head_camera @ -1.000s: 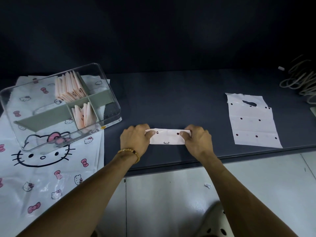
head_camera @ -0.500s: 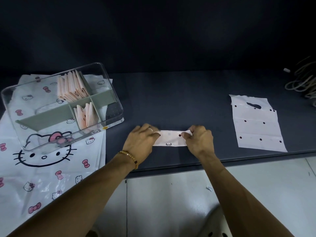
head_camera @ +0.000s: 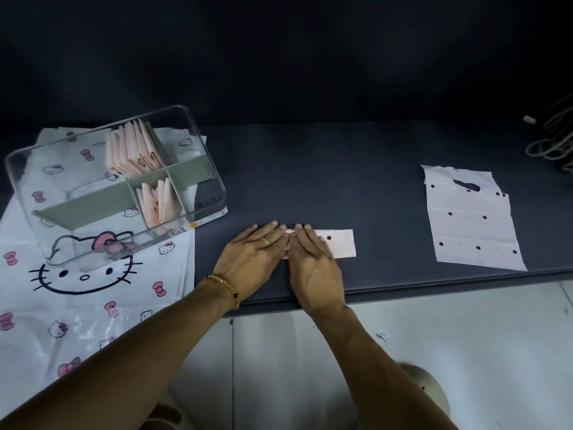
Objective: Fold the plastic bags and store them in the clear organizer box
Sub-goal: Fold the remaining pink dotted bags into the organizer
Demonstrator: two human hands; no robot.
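Note:
A pale pink plastic bag folded into a narrow strip [head_camera: 340,243] lies near the front edge of the dark table [head_camera: 325,169]. My left hand [head_camera: 259,251] and my right hand [head_camera: 311,259] lie flat side by side on the strip's left part, fingers extended, pressing it down. Only the strip's right end shows. The clear organizer box [head_camera: 214,175] with green dividers stands tilted at the left and holds several folded pink bags [head_camera: 131,148] in two compartments. A flat dotted bag [head_camera: 471,221] lies unfolded at the right.
Large white cartoon-cat bags [head_camera: 86,293] lie under the box and hang over the table's left front. Coiled cables [head_camera: 555,138] sit at the far right. A pale tiled floor [head_camera: 465,336] lies below the table edge.
Both hands let go of the strip's ends and came together, palms down, on its left part. The strip now lies flat on the table.

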